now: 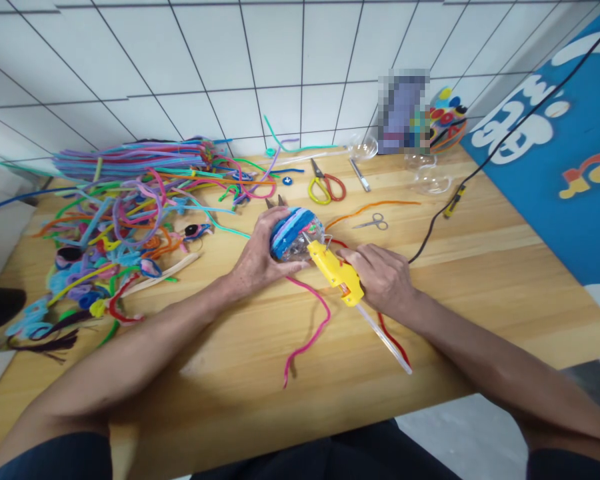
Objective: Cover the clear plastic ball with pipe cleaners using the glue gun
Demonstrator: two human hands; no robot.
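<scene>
The ball (297, 230), a clear globe part-covered in blue, purple and pink fuzzy strips, sits near the centre of the frame. The left hand (260, 250) holds it from the left, fingers curved over the top and thumb along the underside. It looks light, with a soft, grippy skin where the strips run; the bare, shiny part is likely stiff, slicker and easier to crack or dent. The best hold is probably on the covered left side, with modest pressure, clear of the nozzle and any warm glue.

The right hand (383, 275) has its fingers closed round the grip of the yellow glue gun (334, 268), nozzle pointing up-left at the ball's face; whether the tip touches, I cannot tell. A clear glue stick (387, 341) juts from its rear toward the lower right.

Around them on the surface (230, 393), a pink stem (323, 317) trails below the ball and a red stem (394, 340) runs by the glue stick. Scissors (321, 189) lie above the ball, small scissors (377, 223) to its right. A tangled pile (115, 240) of coloured stems fills the left of the frame.
</scene>
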